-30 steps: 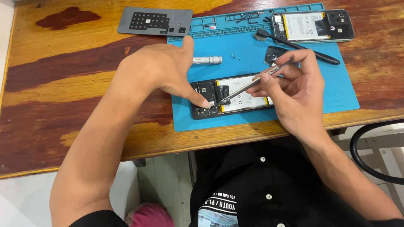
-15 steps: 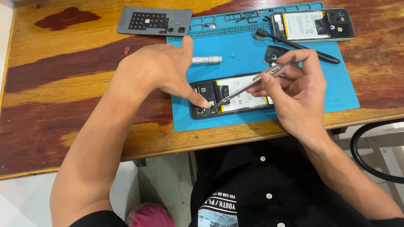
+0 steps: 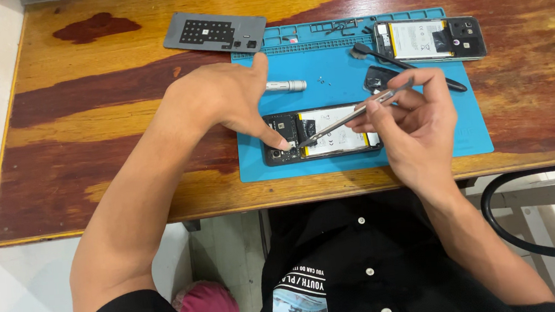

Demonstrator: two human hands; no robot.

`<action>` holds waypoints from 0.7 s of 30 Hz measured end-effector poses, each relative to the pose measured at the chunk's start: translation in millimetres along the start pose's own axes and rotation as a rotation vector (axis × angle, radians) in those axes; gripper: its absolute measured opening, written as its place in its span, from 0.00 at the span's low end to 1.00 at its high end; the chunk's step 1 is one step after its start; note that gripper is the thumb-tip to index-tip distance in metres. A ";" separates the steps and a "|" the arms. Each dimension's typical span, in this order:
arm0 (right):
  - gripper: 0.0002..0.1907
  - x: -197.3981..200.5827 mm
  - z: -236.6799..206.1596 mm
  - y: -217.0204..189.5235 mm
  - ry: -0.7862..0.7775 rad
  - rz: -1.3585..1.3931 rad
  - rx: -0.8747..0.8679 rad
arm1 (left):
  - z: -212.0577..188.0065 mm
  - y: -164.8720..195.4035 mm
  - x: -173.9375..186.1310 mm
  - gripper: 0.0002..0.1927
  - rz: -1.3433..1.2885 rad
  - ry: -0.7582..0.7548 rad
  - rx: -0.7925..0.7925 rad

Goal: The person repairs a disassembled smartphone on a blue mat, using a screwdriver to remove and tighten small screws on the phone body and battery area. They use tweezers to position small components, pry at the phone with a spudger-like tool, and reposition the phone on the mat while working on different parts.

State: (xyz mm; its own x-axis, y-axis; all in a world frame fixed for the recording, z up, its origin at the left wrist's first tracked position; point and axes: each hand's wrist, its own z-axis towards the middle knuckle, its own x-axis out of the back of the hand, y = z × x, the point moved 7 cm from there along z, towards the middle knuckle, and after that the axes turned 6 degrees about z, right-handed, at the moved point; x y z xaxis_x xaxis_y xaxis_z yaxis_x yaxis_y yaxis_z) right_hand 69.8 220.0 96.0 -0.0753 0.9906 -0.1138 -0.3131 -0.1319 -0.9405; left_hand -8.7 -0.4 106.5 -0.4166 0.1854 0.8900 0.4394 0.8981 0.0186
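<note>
Nothing has shifted since a second ago. Left hand [image 3: 223,104] pins the opened phone [image 3: 319,133] on the blue mat [image 3: 423,143], fingers pressed down; right hand [image 3: 411,121] fingers stay clamped on tweezers [image 3: 354,112], tips inside the phone.

White rectangular battery labels observed: one with yellow edging inside the near opened phone [image 3: 329,138], one inside the far-right opened phone [image 3: 414,38].
</note>
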 end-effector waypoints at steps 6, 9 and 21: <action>0.15 -12.1 -14.7 -13.7 -0.011 -0.134 0.097 | -0.5 3.8 1.4 0.62 0.022 -0.006 -0.024; 0.15 -19.0 -20.4 -19.5 -0.008 -0.198 0.104 | -1.1 4.0 0.6 0.64 0.019 -0.021 -0.006; 0.17 -46.1 -39.9 -45.6 -0.093 -0.500 0.356 | -2.0 4.0 1.2 0.62 0.020 -0.023 0.005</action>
State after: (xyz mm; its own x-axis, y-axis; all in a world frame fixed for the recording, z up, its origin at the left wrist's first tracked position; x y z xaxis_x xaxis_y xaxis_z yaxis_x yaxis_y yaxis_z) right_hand 125.3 181.7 131.4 0.0847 0.9305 0.3564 -0.6273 0.3277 -0.7064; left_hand -5.9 2.6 108.5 -0.4257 0.2121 0.8797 0.4441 0.8960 -0.0010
